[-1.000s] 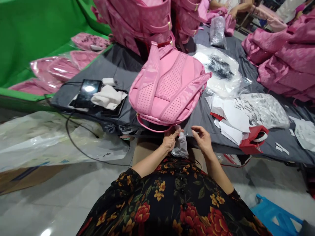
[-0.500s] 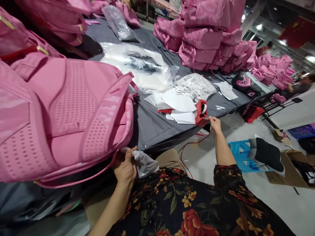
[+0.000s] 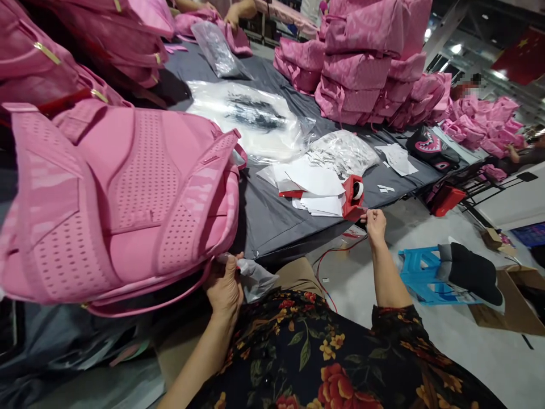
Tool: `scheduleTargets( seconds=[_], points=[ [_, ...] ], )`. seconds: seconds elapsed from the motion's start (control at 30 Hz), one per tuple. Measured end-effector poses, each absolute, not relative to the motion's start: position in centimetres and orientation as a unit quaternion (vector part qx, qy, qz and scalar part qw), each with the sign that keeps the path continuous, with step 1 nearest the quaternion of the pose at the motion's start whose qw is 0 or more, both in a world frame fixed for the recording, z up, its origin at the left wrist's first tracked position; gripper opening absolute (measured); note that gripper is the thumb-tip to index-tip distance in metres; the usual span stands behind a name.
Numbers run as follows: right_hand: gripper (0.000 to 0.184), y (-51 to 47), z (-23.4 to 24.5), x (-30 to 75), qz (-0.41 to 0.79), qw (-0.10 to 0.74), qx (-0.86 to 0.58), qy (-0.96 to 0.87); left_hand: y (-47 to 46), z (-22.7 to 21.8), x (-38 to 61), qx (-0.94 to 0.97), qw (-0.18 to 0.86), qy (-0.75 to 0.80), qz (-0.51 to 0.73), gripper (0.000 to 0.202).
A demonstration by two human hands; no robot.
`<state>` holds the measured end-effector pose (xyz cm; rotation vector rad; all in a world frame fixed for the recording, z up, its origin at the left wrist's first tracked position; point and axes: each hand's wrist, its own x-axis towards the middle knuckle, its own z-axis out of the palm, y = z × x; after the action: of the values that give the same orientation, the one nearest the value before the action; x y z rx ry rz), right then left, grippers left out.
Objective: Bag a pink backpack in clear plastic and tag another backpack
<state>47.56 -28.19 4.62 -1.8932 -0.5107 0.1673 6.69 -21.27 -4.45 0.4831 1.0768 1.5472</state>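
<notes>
A pink backpack (image 3: 140, 210) lies at the left on the dark-covered table, its dotted straps and padded back facing up. At its lower right edge my left hand (image 3: 225, 287) is closed on a crumpled translucent plastic bag (image 3: 258, 278), which hangs beside my lap. Farther right, my right hand (image 3: 375, 226) pinches the end of a strip of clear tape just past the red tape dispenser (image 3: 352, 207). A white roll (image 3: 358, 190) sits in the dispenser. White paper sheets (image 3: 317, 201) lie just left of it.
Clear plastic packages (image 3: 251, 116) and a bag of small white slips (image 3: 343, 150) lie on the table. Stacked pink backpacks (image 3: 357, 68) stand behind. Another person's hand (image 3: 240, 11) works at the far side. A blue stool (image 3: 421, 272) stands on the floor at right.
The view has shifted slightly, so most things sit a little farther right. My right hand has drawn slightly away from the dispenser. Another person's hand now shows at the far side.
</notes>
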Motion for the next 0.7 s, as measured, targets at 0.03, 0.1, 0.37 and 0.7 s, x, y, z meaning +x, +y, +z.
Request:
scheduleTargets(
  seconds=[0.03, 0.1, 0.37, 0.7],
  points=[
    [0.034, -28.5, 4.1, 46.9, 0.101, 0.581, -0.785, -0.191, -21.2, -4.4, 6.8, 0.206, 0.562, 0.454, 0.66, 0.057],
    [0.044, -28.2, 3.3, 45.4, 0.16, 0.614, -0.757, -0.158, -21.2, -4.4, 7.0, 0.207, 0.562, 0.451, 0.662, 0.053],
    [0.048, -21.6, 2.3, 30.5, 0.462, 0.565, -0.563, -0.388, -21.5, -3.6, 8.0, 0.164, 0.564, 0.462, 0.664, 0.05],
    [0.019, -16.2, 4.6, 19.3, 0.138, 0.152, -0.409, -0.889, -20.7, -3.6, 7.6, 0.231, 0.532, 0.442, 0.684, 0.049]
  ],
)
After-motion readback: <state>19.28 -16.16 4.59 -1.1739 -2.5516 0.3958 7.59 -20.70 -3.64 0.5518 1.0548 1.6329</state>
